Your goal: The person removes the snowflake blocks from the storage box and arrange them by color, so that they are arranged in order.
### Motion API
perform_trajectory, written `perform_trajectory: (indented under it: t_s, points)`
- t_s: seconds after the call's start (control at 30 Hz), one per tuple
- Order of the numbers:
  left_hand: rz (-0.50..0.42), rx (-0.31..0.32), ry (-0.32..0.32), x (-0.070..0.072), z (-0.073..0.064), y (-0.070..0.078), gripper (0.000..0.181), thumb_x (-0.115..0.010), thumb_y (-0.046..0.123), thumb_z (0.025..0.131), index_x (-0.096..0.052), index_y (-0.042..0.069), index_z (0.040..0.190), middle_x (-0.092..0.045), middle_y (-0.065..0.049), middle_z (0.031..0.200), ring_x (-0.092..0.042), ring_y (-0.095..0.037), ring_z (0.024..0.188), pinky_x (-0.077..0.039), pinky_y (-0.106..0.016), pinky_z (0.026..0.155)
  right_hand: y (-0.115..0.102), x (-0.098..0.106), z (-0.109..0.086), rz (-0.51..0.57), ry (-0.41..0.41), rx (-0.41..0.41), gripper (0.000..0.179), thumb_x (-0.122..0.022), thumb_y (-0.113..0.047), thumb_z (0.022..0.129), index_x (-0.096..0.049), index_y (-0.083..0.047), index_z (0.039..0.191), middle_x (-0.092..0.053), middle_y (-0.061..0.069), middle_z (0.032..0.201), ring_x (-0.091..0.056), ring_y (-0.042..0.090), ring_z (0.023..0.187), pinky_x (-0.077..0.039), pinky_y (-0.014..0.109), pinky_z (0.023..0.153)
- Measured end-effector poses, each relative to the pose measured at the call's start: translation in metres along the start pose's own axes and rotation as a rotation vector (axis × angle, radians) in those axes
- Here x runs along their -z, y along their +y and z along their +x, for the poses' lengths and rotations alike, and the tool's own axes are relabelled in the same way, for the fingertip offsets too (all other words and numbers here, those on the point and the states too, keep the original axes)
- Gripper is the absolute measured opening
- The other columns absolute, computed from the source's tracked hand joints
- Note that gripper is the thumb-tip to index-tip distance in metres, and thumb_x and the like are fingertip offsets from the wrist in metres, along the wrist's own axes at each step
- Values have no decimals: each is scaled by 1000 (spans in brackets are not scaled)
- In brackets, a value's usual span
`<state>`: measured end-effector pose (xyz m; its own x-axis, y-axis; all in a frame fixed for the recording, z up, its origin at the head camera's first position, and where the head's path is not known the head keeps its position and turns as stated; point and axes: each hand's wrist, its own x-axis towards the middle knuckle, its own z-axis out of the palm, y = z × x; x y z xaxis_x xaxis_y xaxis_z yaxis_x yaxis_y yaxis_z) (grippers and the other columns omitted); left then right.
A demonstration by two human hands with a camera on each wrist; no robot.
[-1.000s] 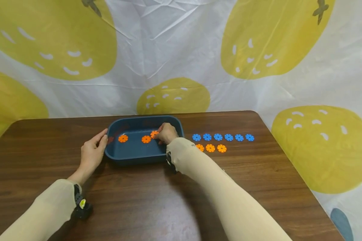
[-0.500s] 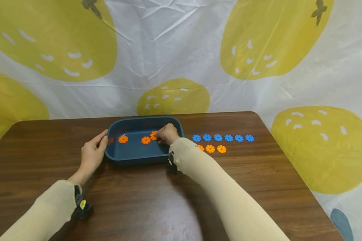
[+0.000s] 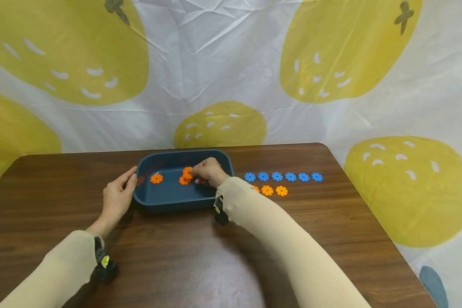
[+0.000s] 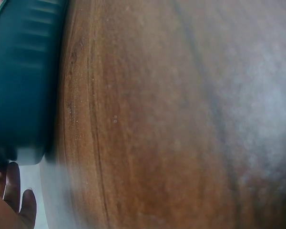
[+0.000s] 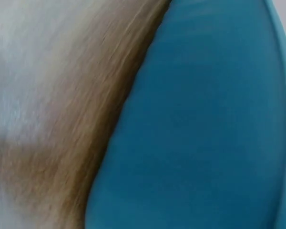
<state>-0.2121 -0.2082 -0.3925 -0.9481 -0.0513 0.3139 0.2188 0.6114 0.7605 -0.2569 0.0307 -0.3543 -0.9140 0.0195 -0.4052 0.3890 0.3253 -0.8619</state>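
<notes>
Inside the dark blue tray [image 3: 169, 197], my right hand [image 3: 211, 172] pinches the edge of an orange notched disc [image 3: 187, 171] between thumb and forefinger. That disc partly overlaps a second orange disc [image 3: 184, 179] on the tray floor. A third orange disc [image 3: 156, 178] lies apart near the tray's left end. My left hand [image 3: 117, 194] touches the outside of the tray's left end, its fingers fairly straight. In the left wrist view the fingers [image 4: 13, 183] meet the tray's end wall. Only the tray's side wall [image 5: 195, 124] and table show in the right wrist view; the hand is hidden there.
On the wooden table [image 3: 169, 256], a row of several blue notched discs [image 3: 277, 176] lies right of the tray. Below it are orange discs [image 3: 267, 190], the leftmost partly covered by my right sleeve [image 3: 254, 209]. A fruit-patterned cloth [image 3: 223, 64] hangs behind the table.
My right hand has moved slightly left in the tray with the pinched orange disc, which now overlaps the second orange disc. The left hand stays at the tray's end.
</notes>
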Motion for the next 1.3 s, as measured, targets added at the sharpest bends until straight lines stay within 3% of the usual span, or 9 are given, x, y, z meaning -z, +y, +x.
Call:
perform_trajectory:
  t_s: [0.23,0.37,0.5,0.73,1.0,1.3]
  points:
    - [3,2,3,0,0,0,39,-47,25,99,-55,6,132,-63,-21,114,-60,-37,104,-44,-46,81,-3,1,-10,21,-52,30,13,-65,-10,88,-67,1,95,-65,11,81,-49,6,42,-40,19,46]
    - [2,4,-3,0,0,0,39,-47,25,99,-54,6,133,-66,-20,110,-61,-35,103,-45,-25,74,-6,5,-19,8,-92,64,18,-64,-12,89,-69,1,100,-67,18,92,-51,7,45,-41,21,49]
    - [3,-4,-11,1,0,1,40,-47,26,99,-53,6,134,-67,-20,106,-63,-36,98,-35,-5,62,-7,11,-29,-4,-121,88,20,-64,-16,90,-68,0,102,-66,21,102,-53,8,49,-42,23,52]
    - [-1,4,-11,1,-1,3,40,-47,25,99,-53,6,134,-67,-20,106,-64,-36,98,-34,-2,60,-3,20,-40,14,-145,102,20,-62,-18,91,-67,-1,101,-65,19,115,-53,6,50,-42,20,51]
    - [-12,3,-11,1,-1,3,40,-47,25,99,-53,5,134,-67,-21,105,-63,-36,100,-33,0,61,4,43,-55,54,-145,140,21,-63,-19,91,-65,-2,103,-64,7,97,-53,6,52,-43,19,52]
    - [-12,-3,-13,0,-1,2,40,-46,25,99,-53,5,134,-67,-21,104,-63,-37,97,-36,-4,58,18,80,-64,187,-103,102,13,-61,-15,92,-60,-3,96,-60,-1,69,-49,6,47,-36,18,44]
